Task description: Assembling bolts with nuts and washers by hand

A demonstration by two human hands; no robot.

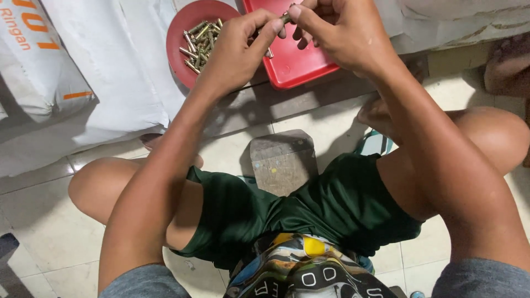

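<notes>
— From the head camera, what are your fingers doing?

— My left hand point(234, 52) and right hand point(337, 36) meet above the red square tray point(295, 66). Both are pinched closed on one small brass-coloured bolt point(285, 18): my left thumb and forefinger grip one end, my right fingertips point(295, 11) clamp the other. The remaining fingers curl loosely under.

— Where does the bolt sit, then?

— Right between the two sets of fingertips, touching both, held over the tray's far part. Whether a nut is on it, I cannot tell.

— And around your hands?

— A round red bowl point(185, 22) with a heap of similar bolts point(200, 41) lies just beside my left hand. A grey block point(282, 160) stands on the tiled floor between my knees.
</notes>
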